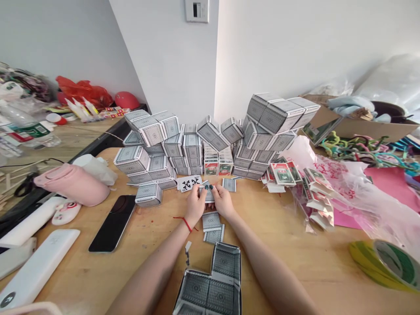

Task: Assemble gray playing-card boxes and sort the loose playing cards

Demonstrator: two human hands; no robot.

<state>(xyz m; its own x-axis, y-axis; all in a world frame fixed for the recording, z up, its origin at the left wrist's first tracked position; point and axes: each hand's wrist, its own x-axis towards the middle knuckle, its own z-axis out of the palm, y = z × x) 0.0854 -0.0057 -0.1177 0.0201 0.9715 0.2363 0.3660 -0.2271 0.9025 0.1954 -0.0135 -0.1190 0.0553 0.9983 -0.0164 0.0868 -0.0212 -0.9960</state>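
Both my left hand (196,204) and my right hand (222,201) are closed on a patterned playing card (209,196), thumbs side by side on top of it. Whether it is one card or several I cannot tell. Past my left fingers lie face-up club cards (189,183). A face-down card (229,184) rests beyond my right hand. Toward me, more face-down cards (211,221) overlap on the table. Closest to me stands a block of card-covered cubes (210,286), between my forearms.
Stacked card-covered blocks (147,162) line the back, with more blocks (262,140) to the right. Card boxes (282,173) and yellow-green tape (387,262) lie right. On the left are a black phone (113,223), a pink cup (72,183) and a white power bank (39,267).
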